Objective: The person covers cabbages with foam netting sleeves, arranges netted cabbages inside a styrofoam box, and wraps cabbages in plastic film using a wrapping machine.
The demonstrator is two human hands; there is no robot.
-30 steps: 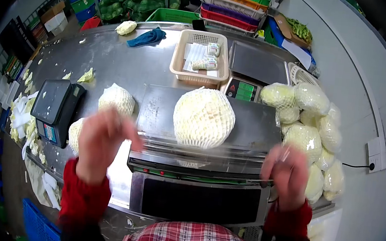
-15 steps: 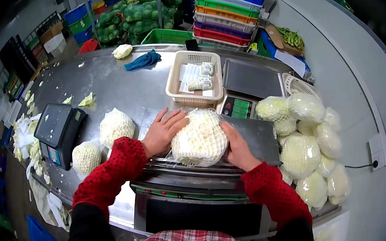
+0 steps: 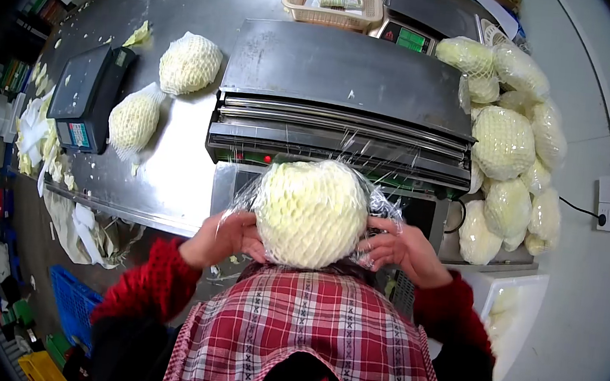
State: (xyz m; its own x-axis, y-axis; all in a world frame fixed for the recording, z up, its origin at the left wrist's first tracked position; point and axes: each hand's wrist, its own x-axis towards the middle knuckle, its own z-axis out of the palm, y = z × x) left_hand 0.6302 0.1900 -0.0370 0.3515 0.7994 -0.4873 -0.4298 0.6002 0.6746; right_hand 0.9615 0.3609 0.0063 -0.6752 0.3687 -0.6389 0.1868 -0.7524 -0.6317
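A pale cabbage in a foam net (image 3: 310, 212) is held close to the plaid apron, with clear film spread around it. My left hand (image 3: 228, 238) grips its left side, the fingertips partly under it. On the right side, my right hand (image 3: 403, 251) holds the cabbage and bunched film with curled fingers. Just beyond the cabbage lies the wrapping machine (image 3: 349, 67), a metal plate with rollers along its near edge. Film stretches from the rollers toward the cabbage.
Two netted cabbages (image 3: 190, 64) lie left of the machine, beside a black scale (image 3: 86, 94). Wrapped cabbages (image 3: 504, 144) are piled at the right. A cream basket (image 3: 332, 17) and a second scale (image 3: 427, 9) stand at the back.
The cabbage has moved from the machine's plate toward the apron, between both hands, and film now wraps around it. The view has tilted downward.
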